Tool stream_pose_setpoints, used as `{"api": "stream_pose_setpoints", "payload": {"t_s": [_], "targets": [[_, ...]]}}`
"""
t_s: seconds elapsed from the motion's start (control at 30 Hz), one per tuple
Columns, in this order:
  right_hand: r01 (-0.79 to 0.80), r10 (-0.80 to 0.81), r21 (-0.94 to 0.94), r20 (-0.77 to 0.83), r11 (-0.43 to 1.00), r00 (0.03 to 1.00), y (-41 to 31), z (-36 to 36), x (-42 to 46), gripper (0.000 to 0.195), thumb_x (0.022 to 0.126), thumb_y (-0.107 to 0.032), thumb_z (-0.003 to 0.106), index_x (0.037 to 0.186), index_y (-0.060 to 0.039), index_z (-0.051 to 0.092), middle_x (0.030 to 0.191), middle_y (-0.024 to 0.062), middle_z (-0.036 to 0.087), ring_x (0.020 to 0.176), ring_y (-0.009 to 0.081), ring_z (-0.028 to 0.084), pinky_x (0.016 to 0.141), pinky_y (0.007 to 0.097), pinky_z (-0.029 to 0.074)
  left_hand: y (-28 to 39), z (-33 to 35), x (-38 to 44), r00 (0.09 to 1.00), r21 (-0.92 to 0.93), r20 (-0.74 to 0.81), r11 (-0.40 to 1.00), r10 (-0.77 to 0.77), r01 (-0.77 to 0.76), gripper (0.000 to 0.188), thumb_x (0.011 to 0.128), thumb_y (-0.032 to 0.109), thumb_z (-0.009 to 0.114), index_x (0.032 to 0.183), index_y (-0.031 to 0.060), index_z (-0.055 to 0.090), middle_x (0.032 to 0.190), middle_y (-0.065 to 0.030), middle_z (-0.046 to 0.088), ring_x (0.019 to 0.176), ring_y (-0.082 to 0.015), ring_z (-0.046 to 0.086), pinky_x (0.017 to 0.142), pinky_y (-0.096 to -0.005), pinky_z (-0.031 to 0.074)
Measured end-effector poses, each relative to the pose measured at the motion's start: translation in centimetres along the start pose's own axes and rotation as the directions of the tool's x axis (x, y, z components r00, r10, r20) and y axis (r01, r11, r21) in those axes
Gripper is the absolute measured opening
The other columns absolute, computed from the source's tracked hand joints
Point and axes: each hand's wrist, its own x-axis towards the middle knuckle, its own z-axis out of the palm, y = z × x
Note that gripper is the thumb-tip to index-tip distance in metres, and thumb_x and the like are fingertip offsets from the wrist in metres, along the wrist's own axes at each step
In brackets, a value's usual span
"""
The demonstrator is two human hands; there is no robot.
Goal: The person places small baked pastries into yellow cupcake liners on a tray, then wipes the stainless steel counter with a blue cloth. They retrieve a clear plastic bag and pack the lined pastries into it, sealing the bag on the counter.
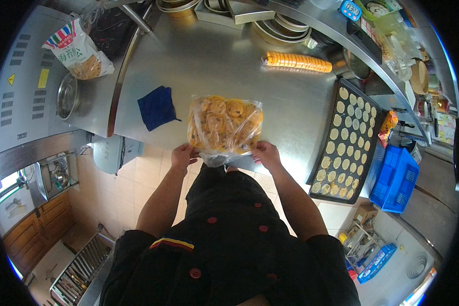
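A clear plastic bag of round, dark-specked baked pieces (225, 124) lies flat at the steel table's near edge, its gathered end toward me. My left hand (184, 156) is at the bag's lower left corner, fingers curled close to the plastic; whether it grips is hard to see. At the lower right corner, my right hand (266, 155) has its thumb and fingers on the bag's edge. A folded dark blue cloth (158, 108) rests left of the bag. Toward the back right lies a long wrapped stack of yellow-orange paper cups (298, 62).
On the right, a black baking tray (313, 183) holds rows of flat pale rounds, beside a blue plastic basket (394, 179). Round metal pans (281, 32) stand at the back under a steel shelf (382, 65). Another filled bag (78, 51) and a metal bowl (67, 96) are at left.
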Motion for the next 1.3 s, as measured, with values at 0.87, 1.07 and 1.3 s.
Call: {"api": "stream_pose_setpoints", "payload": {"t_s": [0.87, 1.07, 1.3], "targets": [[0.371, -0.410, -0.600, 0.077, 0.709, 0.909, -9.4, -1.5, 8.0, 0.041, 0.108, -0.037, 0.049, 0.130, -0.0046, 0.061, 0.117, 0.0185, 0.069, 0.108, 0.0306, 0.067, 0.093, 0.0430, 0.053, -1.0, 5.3, -1.7, 0.994, -0.284, 0.082, 0.958, 0.069, -0.043, 0.010, 0.096, 0.003, 0.059, 0.105, 0.0043, 0.060, 0.095, -0.0057, 0.064, 0.079, -0.0192, 0.064, 0.069, -0.0350, 0.056], [0.086, -0.133, 0.352, 0.110, 0.932, 0.985, -9.1, -1.7, 4.2, 0.048, 0.110, -0.041, 0.047, 0.136, -0.0027, 0.059, 0.125, 0.0108, 0.067, 0.112, 0.0219, 0.066, 0.099, 0.0390, 0.053, 2.4, 4.3, -2.4, 0.975, -0.364, 0.142, 0.925, 0.173, -0.111, 0.011, 0.099, 0.004, 0.060, 0.110, 0.0072, 0.060, 0.101, -0.0038, 0.065, 0.089, -0.0181, 0.065, 0.075, -0.0342, 0.055], [-0.032, -0.135, 0.632, 0.215, 0.774, 0.967, -12.6, -3.0, -4.2, 0.059, 0.112, -0.042, 0.042, 0.152, 0.0004, 0.041, 0.143, 0.0171, 0.057, 0.126, 0.0288, 0.061, 0.109, 0.0457, 0.050, 11.3, 6.3, -8.8, 0.910, -0.437, 0.235, 0.874, 0.340, -0.213, 0.018, 0.100, 0.003, 0.062, 0.115, 0.0094, 0.055, 0.101, -0.0023, 0.064, 0.088, -0.0133, 0.063, 0.071, -0.0286, 0.051]]}}
